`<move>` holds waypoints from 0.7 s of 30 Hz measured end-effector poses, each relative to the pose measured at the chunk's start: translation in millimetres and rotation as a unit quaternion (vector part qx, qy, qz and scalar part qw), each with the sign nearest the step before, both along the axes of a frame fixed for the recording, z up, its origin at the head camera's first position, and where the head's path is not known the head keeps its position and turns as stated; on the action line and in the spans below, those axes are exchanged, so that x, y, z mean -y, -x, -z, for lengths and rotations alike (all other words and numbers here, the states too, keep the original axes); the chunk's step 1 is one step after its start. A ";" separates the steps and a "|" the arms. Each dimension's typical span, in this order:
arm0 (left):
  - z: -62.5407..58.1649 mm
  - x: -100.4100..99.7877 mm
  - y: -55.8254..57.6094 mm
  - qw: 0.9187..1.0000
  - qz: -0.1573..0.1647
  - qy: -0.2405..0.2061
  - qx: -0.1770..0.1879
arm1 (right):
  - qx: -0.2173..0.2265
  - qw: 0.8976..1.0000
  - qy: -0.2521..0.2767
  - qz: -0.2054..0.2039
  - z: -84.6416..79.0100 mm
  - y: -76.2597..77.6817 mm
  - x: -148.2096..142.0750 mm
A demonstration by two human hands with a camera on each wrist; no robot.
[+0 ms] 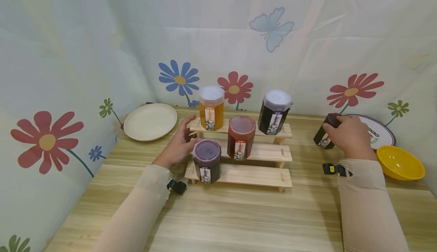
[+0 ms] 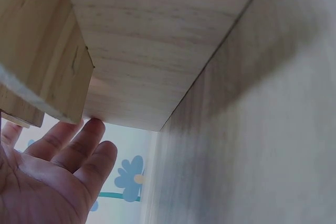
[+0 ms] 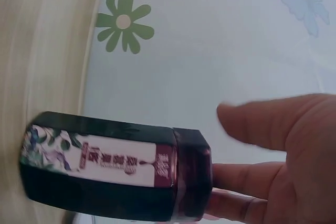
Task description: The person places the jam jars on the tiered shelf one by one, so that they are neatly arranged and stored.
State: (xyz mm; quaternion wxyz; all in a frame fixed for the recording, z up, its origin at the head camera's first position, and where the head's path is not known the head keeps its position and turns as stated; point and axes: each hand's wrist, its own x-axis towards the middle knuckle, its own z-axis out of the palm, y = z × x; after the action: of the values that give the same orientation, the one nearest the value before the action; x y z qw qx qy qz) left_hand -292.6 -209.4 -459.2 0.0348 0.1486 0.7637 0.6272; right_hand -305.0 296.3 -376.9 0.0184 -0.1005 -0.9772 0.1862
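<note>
In the head view my left hand (image 1: 178,146) is at the left end of a three-step wooden rack (image 1: 259,174), thumb near the purple-lidded jar (image 1: 206,162) on the lowest step. The left wrist view shows the fingers (image 2: 86,148) extended, tips right at the wood. My right hand (image 1: 353,132) reaches over a dark jar (image 1: 323,136) standing upright on the table at the right. In the right wrist view its thumb (image 3: 257,124) is spread apart from the dark lid (image 3: 191,174), while fingers pass behind that lid.
A red-lidded jar (image 1: 241,138) stands on the middle step; an orange jar (image 1: 211,108) and a white-lidded dark jar (image 1: 274,111) are on top. A cream plate (image 1: 150,122) lies back left. At right are a dark-rimmed plate (image 1: 379,130) and a yellow bowl (image 1: 401,163). A flowered curtain (image 1: 218,36) hangs behind.
</note>
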 end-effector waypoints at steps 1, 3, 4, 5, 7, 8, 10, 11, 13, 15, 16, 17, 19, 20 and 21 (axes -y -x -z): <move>-0.1 -0.1 0.1 1.000 0.001 -0.001 0.000 | -0.003 1.000 0.000 0.000 -1.0 -0.6 0.4; 0.1 -0.1 0.5 1.000 0.002 -0.002 0.002 | -0.010 1.000 0.000 0.001 -2.5 -1.5 1.0; 0.1 -0.1 0.6 1.000 0.002 -0.002 0.002 | -0.013 1.000 0.003 0.002 -2.9 -1.8 1.2; 0.1 -0.2 0.6 1.000 0.003 -0.001 0.002 | -0.018 1.000 0.004 0.002 -3.2 -1.9 1.3; 0.0 -0.4 0.4 1.000 0.003 0.000 0.003 | -0.024 1.000 0.013 0.003 -3.5 -1.8 1.2; -0.1 -0.5 0.3 1.000 0.003 0.001 0.003 | -0.025 1.000 0.018 0.003 -3.4 -1.6 1.1; -0.3 -0.7 0.1 1.000 0.002 0.001 0.003 | -0.023 0.999 0.032 0.003 -2.9 -0.7 0.5; -0.2 -0.6 0.0 1.000 0.002 0.001 0.002 | -0.021 0.999 0.039 0.003 -2.6 -0.1 0.0; -0.4 -0.8 -0.1 1.000 0.001 0.001 0.003 | -0.012 0.998 0.054 0.002 -1.9 1.0 -1.6; -0.3 -0.8 -0.2 1.000 0.001 0.001 0.003 | -0.004 0.998 0.062 -0.001 -1.0 2.1 -3.4; -0.2 -0.8 -0.1 1.000 0.002 0.001 0.003 | -0.001 0.998 0.064 -0.002 -0.4 2.5 -4.5; -0.1 -0.6 0.0 1.000 0.002 0.001 0.002 | -0.001 0.998 0.066 -0.004 0.0 2.6 -5.3; 0.0 -0.6 0.2 1.000 0.002 -0.001 0.002 | -0.004 0.998 0.063 -0.008 0.8 2.5 -6.4; 0.2 -0.4 0.3 1.000 0.003 -0.001 0.002 | -0.008 0.998 0.060 -0.011 1.3 2.4 -6.7; 0.4 -0.2 0.5 1.000 0.003 -0.002 0.002 | -0.011 0.998 0.059 -0.013 1.5 2.1 -6.8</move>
State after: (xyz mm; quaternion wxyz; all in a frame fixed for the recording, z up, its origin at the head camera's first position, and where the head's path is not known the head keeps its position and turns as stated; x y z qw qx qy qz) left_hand -293.1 -209.2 -459.6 0.0379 0.1493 0.7618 0.6292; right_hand -307.2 303.2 -378.4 0.0211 -0.0870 -0.9654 0.2451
